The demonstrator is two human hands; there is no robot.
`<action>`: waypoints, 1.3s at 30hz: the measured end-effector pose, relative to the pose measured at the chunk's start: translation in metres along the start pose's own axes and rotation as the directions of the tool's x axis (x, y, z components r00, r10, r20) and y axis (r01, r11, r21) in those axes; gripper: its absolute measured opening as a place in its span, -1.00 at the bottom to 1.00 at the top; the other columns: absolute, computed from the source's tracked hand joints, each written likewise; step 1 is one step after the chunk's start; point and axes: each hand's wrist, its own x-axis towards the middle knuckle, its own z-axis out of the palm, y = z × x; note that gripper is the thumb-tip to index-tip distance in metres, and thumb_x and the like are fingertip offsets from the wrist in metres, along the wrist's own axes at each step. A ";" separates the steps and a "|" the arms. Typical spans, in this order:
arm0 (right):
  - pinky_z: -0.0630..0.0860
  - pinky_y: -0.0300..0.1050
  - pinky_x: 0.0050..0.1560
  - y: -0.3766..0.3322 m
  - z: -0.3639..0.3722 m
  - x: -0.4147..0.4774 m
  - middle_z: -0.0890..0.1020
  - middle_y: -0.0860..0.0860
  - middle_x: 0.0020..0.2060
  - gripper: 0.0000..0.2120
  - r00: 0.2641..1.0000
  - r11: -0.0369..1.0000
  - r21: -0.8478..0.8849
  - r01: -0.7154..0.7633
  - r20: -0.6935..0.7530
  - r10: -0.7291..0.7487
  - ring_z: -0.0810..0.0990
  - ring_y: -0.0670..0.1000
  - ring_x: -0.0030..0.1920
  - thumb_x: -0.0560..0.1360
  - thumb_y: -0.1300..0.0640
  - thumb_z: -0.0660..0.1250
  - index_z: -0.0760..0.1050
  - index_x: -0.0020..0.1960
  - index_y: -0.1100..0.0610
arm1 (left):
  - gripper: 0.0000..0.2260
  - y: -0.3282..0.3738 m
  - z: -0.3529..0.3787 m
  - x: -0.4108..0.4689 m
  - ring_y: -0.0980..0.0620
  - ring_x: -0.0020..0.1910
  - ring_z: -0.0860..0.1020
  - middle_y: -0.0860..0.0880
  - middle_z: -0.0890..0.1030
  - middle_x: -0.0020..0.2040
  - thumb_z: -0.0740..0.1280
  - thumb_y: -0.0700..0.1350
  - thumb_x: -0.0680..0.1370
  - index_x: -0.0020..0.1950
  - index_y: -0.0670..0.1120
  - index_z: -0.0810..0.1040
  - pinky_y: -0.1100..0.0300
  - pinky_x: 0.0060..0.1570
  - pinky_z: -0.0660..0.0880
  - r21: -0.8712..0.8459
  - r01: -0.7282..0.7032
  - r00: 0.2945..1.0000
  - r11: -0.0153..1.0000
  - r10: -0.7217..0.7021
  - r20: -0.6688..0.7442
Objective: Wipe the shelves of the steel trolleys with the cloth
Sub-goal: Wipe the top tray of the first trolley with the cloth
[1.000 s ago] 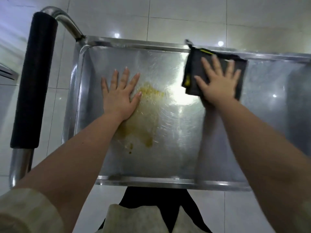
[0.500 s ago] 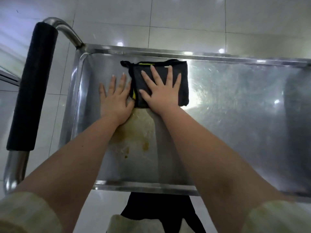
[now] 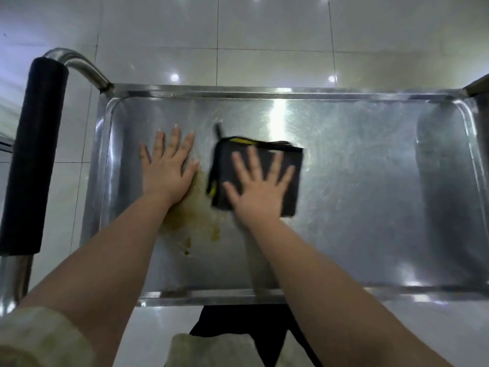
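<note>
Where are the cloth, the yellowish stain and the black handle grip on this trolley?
cloth (image 3: 289,197), head view, on the bare dark fabric near its lower right corner.
stain (image 3: 193,215), head view, on the middle of the yellow-brown smear on the shelf.
handle grip (image 3: 37,154), head view, on the middle of the black sleeve.

Single head-worn view, looking steeply down, close over the trolley shelf (image 3: 344,194), tiled floor (image 3: 264,35) beyond

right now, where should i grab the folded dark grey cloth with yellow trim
Pinch its far right corner, coming from the right: the folded dark grey cloth lies flat under the spread right hand, and that corner's stacked layers are bare.
</note>
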 end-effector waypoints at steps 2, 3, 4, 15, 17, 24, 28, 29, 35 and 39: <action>-0.26 0.47 0.40 -0.018 0.002 -0.006 -0.05 -0.14 0.58 -0.36 0.975 0.974 -0.041 0.222 0.017 -0.221 -0.23 0.32 0.54 0.52 -0.40 -0.17 -0.10 0.56 -0.27 | -0.46 0.002 0.000 0.000 -0.09 0.59 -0.12 0.07 -0.09 0.62 -0.15 0.21 0.60 0.59 0.23 -0.10 -0.25 0.47 -0.26 0.012 0.005 1.000 1.000 -0.005 -0.004; -0.22 0.45 0.42 -0.009 0.000 -0.004 0.01 -0.16 0.58 -0.36 0.964 0.963 -0.037 0.267 0.001 -0.267 -0.19 0.30 0.55 0.52 -0.41 -0.13 -0.05 0.56 -0.28 | -0.46 0.003 0.000 0.000 -0.08 0.59 -0.13 0.07 -0.09 0.62 -0.16 0.21 0.60 0.59 0.23 -0.10 -0.25 0.48 -0.26 0.013 0.006 1.000 1.000 -0.006 -0.002; -0.21 0.42 0.44 0.010 -0.002 -0.002 0.04 -0.17 0.58 -0.37 0.962 0.962 -0.030 0.270 -0.032 -0.271 -0.15 0.27 0.56 0.51 -0.42 -0.10 -0.03 0.55 -0.29 | -0.46 0.004 0.000 0.001 -0.08 0.59 -0.14 0.07 -0.11 0.62 -0.16 0.22 0.60 0.59 0.24 -0.11 -0.25 0.47 -0.27 0.014 0.005 1.000 1.000 -0.005 0.003; -0.19 0.44 0.43 0.149 -0.010 -0.067 -0.12 -0.12 0.59 -0.33 0.881 0.879 0.067 -0.472 -0.011 0.473 -0.22 0.31 0.54 0.50 -0.41 -0.25 -0.17 0.57 -0.25 | -0.45 0.004 -0.001 0.002 -0.10 0.58 -0.19 0.05 -0.15 0.62 -0.17 0.24 0.61 0.60 0.20 -0.16 -0.26 0.46 -0.30 0.059 -0.006 1.000 0.998 0.005 0.024; -0.24 0.46 0.41 0.092 -0.001 -0.074 -0.16 -0.11 0.58 -0.33 0.932 0.932 0.036 -0.361 -0.014 0.361 -0.24 0.35 0.53 0.51 -0.38 -0.19 -0.20 0.56 -0.23 | -0.47 0.004 -0.002 0.002 -0.10 0.58 -0.19 0.04 -0.15 0.62 -0.13 0.21 0.64 0.60 0.19 -0.16 -0.29 0.46 -0.28 0.063 -0.004 1.000 0.998 0.002 0.030; -0.15 0.46 0.43 0.011 0.008 -0.070 0.08 -0.10 0.58 -0.37 0.919 0.918 -0.054 0.393 0.012 -0.393 -0.13 0.33 0.55 0.54 -0.39 -0.01 0.05 0.56 -0.24 | -0.48 0.006 -0.003 0.002 -0.09 0.58 -0.18 0.06 -0.14 0.62 -0.05 0.18 0.65 0.60 0.20 -0.13 -0.27 0.46 -0.30 0.042 0.000 1.000 0.999 -0.001 0.030; -0.11 0.45 0.44 0.119 0.003 -0.080 0.07 -0.14 0.58 -0.34 0.996 0.993 -0.087 0.082 -0.036 -0.086 -0.11 0.27 0.56 0.49 -0.42 -0.02 0.01 0.55 -0.29 | -0.47 0.005 0.001 0.003 -0.10 0.58 -0.18 0.05 -0.14 0.62 -0.12 0.23 0.64 0.59 0.21 -0.17 -0.25 0.43 -0.32 0.062 -0.008 1.000 0.998 0.006 0.030; -0.10 0.45 0.44 0.149 0.001 -0.088 0.06 -0.14 0.58 -0.33 0.999 0.997 -0.082 -0.013 -0.033 0.010 -0.11 0.27 0.56 0.49 -0.43 -0.05 -0.01 0.55 -0.29 | -0.47 0.005 0.002 0.003 -0.10 0.58 -0.18 0.05 -0.14 0.62 -0.14 0.24 0.63 0.59 0.21 -0.18 -0.24 0.43 -0.33 0.066 -0.014 1.000 0.998 0.012 0.027; -0.15 0.48 0.42 0.141 0.006 -0.119 -0.04 -0.10 0.59 -0.31 0.984 0.983 -0.057 -0.174 0.009 0.175 -0.19 0.34 0.54 0.50 -0.44 -0.15 -0.10 0.57 -0.25 | -0.47 0.000 0.005 0.004 -0.12 0.58 -0.16 0.04 -0.12 0.62 -0.19 0.27 0.62 0.57 0.23 -0.22 -0.24 0.41 -0.34 0.054 -0.027 1.000 0.998 0.026 0.010; -0.10 0.54 0.38 0.024 0.025 -0.123 0.08 -0.08 0.58 -0.32 0.925 0.924 -0.053 0.378 -0.011 -0.379 -0.12 0.41 0.52 0.49 -0.38 0.09 0.10 0.56 -0.22 | -0.47 0.002 0.002 0.002 -0.13 0.58 -0.15 0.03 -0.10 0.63 -0.14 0.24 0.62 0.59 0.21 -0.14 -0.24 0.40 -0.34 0.042 -0.021 1.000 0.999 0.021 0.000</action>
